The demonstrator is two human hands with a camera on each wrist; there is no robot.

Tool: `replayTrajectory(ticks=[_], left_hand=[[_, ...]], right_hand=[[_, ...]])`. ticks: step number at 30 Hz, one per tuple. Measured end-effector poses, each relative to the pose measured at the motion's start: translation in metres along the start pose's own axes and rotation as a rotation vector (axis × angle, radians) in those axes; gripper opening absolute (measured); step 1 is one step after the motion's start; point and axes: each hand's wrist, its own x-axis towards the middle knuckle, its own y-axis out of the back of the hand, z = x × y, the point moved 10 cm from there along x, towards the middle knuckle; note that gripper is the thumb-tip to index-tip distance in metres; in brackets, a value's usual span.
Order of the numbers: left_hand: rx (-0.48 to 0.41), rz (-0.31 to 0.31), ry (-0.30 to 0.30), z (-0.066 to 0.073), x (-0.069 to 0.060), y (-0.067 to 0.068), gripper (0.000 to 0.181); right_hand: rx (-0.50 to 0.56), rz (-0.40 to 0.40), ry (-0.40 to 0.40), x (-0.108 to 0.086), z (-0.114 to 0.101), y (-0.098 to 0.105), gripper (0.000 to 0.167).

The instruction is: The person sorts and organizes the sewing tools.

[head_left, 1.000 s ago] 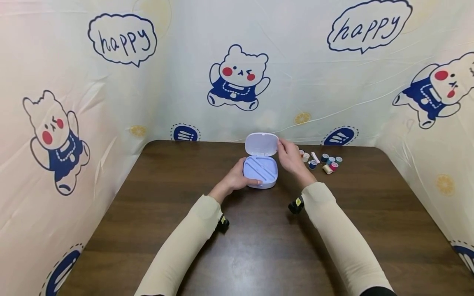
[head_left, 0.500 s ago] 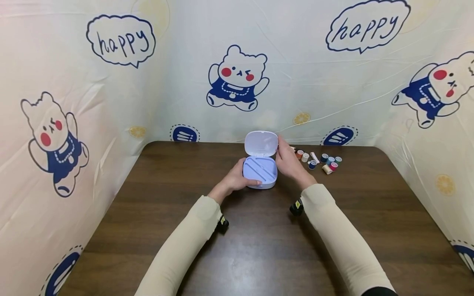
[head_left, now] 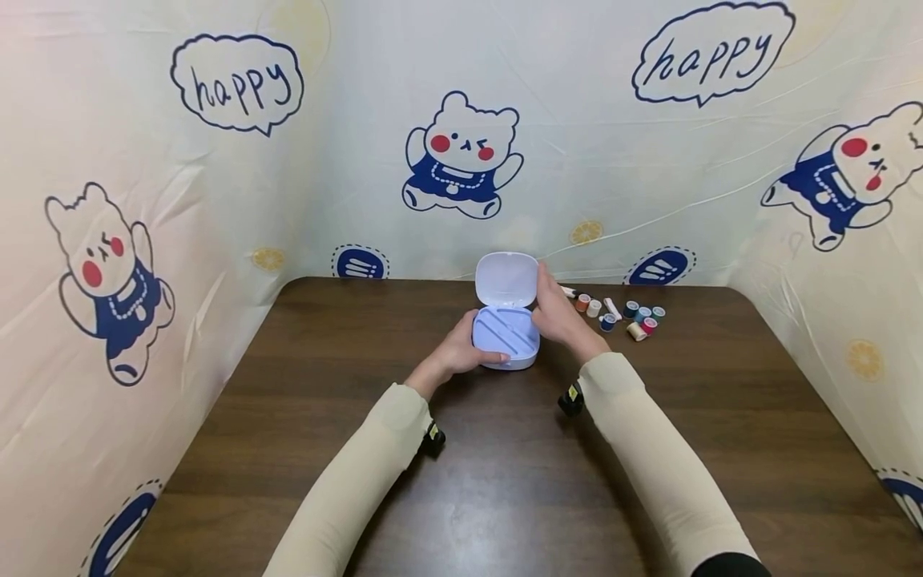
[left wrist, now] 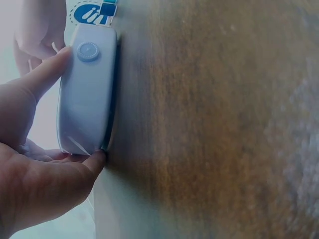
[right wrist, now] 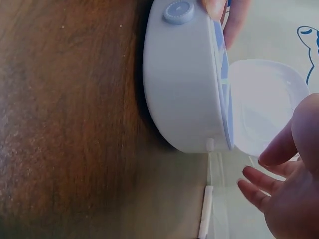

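Note:
A lavender plastic box (head_left: 505, 335) sits on the table with its hinged lid (head_left: 506, 280) raised at the back. Diagonal ridges cross its inner tray, and a round button (left wrist: 88, 51) marks its front. My left hand (head_left: 459, 343) grips the box's left side, thumb over the front rim and fingers low on the wall. At the lid's right edge is my right hand (head_left: 561, 314). In the right wrist view, its thumb (right wrist: 275, 149) is by the lid edge and its other fingers (right wrist: 255, 186) are loosely extended; whether they touch the lid is hard to tell.
Several thread spools (head_left: 631, 309) in various colours lie right of the box, with a small white strip (head_left: 611, 308) among them. A dark-tipped white item (head_left: 573, 293) lies partly behind my right hand. A printed cloth backdrop (head_left: 461, 48) rises behind the brown table (head_left: 346, 336).
The lid has risen slightly, standing more upright. My right hand has shifted a little left along the lid's edge, uncovering more spools. My left hand and the box body have stayed put.

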Motion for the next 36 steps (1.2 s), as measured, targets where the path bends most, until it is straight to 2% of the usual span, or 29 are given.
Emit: replayTrajectory(ticks=[7,12,19,24,36], left_hand=[[0.006,0.000,0.003,-0.001,0.000,-0.001,0.101],[0.015,-0.004,-0.006,0.000,0.001,0.000,0.102],[0.046,-0.018,-0.009,0.001,0.001,0.000,0.100],[0.065,-0.019,-0.001,0.000,0.001,0.000,0.099],[0.091,-0.020,-0.031,0.001,0.001,0.000,0.098]], right_hand=[[-0.010,-0.031,-0.002,-0.002,0.008,-0.003,0.088],[-0.048,-0.014,0.011,-0.007,0.006,0.002,0.078],[-0.120,-0.047,0.006,-0.013,0.005,0.003,0.069],[-0.161,-0.025,0.037,-0.018,0.000,0.006,0.061],[-0.218,-0.067,0.097,-0.023,-0.013,-0.004,0.056]])
